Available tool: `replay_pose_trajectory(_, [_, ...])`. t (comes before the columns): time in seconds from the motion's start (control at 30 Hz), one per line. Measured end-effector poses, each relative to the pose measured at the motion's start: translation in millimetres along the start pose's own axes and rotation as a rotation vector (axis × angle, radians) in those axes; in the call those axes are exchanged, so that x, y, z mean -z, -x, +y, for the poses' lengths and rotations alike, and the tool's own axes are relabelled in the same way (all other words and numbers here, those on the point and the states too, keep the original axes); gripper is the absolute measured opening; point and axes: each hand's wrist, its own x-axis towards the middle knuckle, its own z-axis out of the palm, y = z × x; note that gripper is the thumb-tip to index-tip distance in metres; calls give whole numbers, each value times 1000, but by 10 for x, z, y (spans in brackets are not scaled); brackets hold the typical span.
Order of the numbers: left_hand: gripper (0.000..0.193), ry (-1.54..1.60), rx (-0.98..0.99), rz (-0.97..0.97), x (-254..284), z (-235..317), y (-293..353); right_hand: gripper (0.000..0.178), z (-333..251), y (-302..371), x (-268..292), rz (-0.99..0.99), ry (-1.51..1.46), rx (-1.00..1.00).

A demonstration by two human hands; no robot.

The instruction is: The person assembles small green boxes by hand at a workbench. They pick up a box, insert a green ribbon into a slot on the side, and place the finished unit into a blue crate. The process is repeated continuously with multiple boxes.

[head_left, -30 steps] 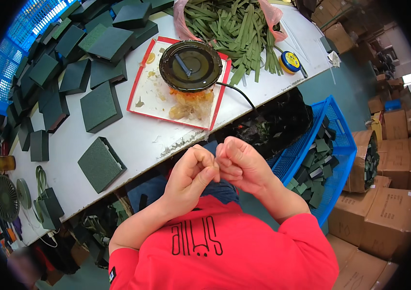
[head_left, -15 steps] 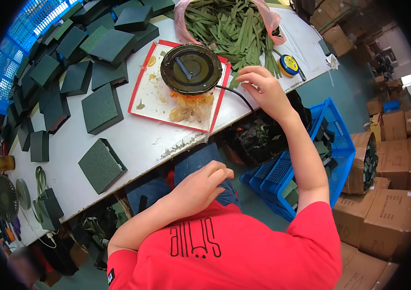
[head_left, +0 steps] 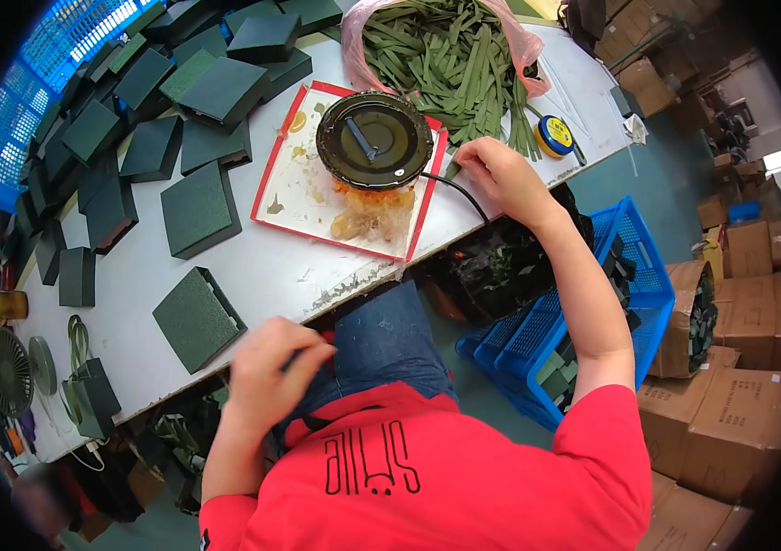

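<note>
My right hand (head_left: 505, 184) is at the table's front edge, beside the heap of green ribbon strips (head_left: 450, 64). Its fingertips are pinched together at the end of one dark green strip (head_left: 453, 169). My left hand (head_left: 271, 372) hangs over my lap, near the front edge and close to a dark green box (head_left: 196, 317). Motion smears its half-curled fingers, and I see nothing held. Between the hands stands a round black pot (head_left: 375, 138) of dark glue-like liquid with a grey stick in it. It rests on a red-rimmed white tray (head_left: 269, 197) with amber drips.
Several dark green boxes (head_left: 199, 209) are heaped on the left of the white table (head_left: 124, 354). A blue-and-yellow round tin (head_left: 554, 136) lies beyond my right hand. Below right, a blue crate (head_left: 652, 275) holds green pieces. Cartons (head_left: 730, 413) are stacked farther right. A small fan (head_left: 9, 372) stands left.
My left hand has swung left toward the near box. My right hand has lowered slightly, its fingers closing at the strip's end. The view has shifted a little.
</note>
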Motion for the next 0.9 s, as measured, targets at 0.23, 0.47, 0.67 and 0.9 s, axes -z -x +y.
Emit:
replay_pose_trajectory(0.23, [36, -382, 121, 296, 660, -283, 131, 11, -36, 24, 34, 21, -72, -44])
replay_pose_trajectory(0.47, [53, -433, 121, 292, 774, -387, 185, 15, 96, -30, -25, -99, 144, 186])
replay_pose_trajectory(0.67, [13, 303, 11, 613, 762, -404, 255, 11, 3, 71, -117, 59, -128, -73])
replay_pose_trajectory(0.9, [13, 410, 210, 587, 598, -294, 264, 25, 37, 97, -62, 232, -272, -280])
